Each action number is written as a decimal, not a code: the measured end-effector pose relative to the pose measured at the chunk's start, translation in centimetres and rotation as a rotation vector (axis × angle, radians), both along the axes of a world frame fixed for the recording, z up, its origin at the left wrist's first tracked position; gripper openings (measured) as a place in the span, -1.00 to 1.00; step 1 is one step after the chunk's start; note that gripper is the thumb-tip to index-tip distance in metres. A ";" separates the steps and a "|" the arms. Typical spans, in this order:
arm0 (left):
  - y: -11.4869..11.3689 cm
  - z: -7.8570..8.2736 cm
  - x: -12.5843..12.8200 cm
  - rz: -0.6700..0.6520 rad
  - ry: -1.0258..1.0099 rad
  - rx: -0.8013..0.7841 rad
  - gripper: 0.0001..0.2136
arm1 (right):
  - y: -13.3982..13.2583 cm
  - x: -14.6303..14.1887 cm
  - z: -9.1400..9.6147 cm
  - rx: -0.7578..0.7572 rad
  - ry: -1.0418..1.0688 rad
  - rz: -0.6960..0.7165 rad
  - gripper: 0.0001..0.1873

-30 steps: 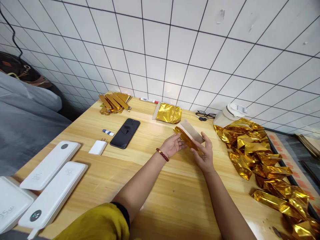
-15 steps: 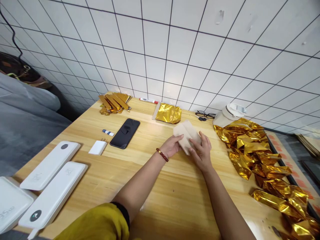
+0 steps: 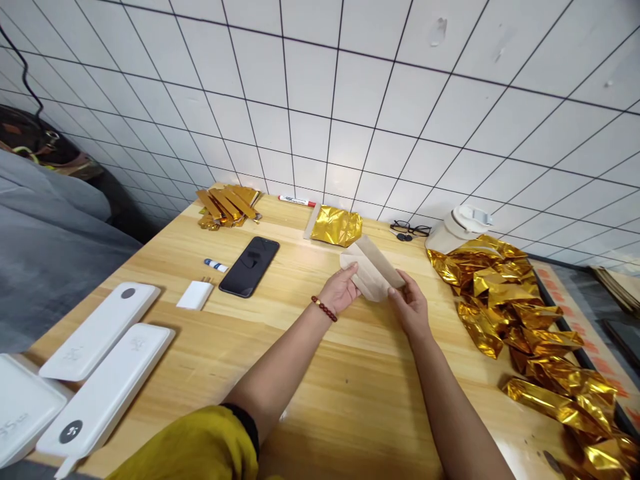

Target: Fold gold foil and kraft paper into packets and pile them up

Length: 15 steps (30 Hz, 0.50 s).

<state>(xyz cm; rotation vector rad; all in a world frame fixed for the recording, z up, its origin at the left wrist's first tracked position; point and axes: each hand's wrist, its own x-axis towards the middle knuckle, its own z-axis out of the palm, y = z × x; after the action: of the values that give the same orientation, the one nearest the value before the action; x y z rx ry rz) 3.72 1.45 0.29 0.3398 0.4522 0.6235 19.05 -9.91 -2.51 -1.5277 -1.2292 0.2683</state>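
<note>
Paper [image 3: 371, 270], one creased beige piece, is being held between two hands over the table [image 3: 320, 407], just right of the frame's centre. One left hand [image 3: 342, 289] is pinching its left edge, thumb on top and fingers curling beneath; one right hand [image 3: 412, 308] is gripping its right end just as narrowly, thumb in front and fingers behind. One beaded bracelet [image 3: 325, 309] is circling the left wrist. Just beyond the paper, one flat gold foil pouch [image 3: 336, 225] is lying near one red-and-white marker [image 3: 295, 200]. Above left of centre, gold strips [image 3: 230, 205] are overlapping in one pile, too tangled to count. Below them, one black smartphone [image 3: 250, 267], one blue-and-white tube [image 3: 215, 265] and one white charger [image 3: 194, 295] are lying close together. Two long white power banks [image 3: 100, 330] are resting side by side at lower left, one broader white device [image 3: 27, 410] beside them. Right of centre, one pair of glasses [image 3: 421, 231] is sitting near one white lidded cup [image 3: 450, 230]; crumpled gold foil pieces [image 3: 505, 287], hard to count, are trailing toward the lower right corner.
</note>
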 end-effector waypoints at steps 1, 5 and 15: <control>0.0 0.0 0.0 0.002 0.002 -0.011 -0.84 | -0.1 -0.1 0.4 0.003 -0.046 0.012 -0.43; 0.1 0.1 0.0 -0.001 0.025 -0.043 -0.84 | -0.4 -0.7 1.9 0.021 -0.133 0.086 -0.54; 0.1 0.5 -0.1 -0.047 -0.018 -0.066 -0.76 | 0.1 -1.3 1.7 0.007 -0.158 0.202 -0.61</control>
<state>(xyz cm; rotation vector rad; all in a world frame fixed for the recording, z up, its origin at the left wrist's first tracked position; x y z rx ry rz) 3.64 1.60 0.81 0.2814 0.4451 0.5639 17.78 -9.85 -0.82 -1.4409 -1.5116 0.2788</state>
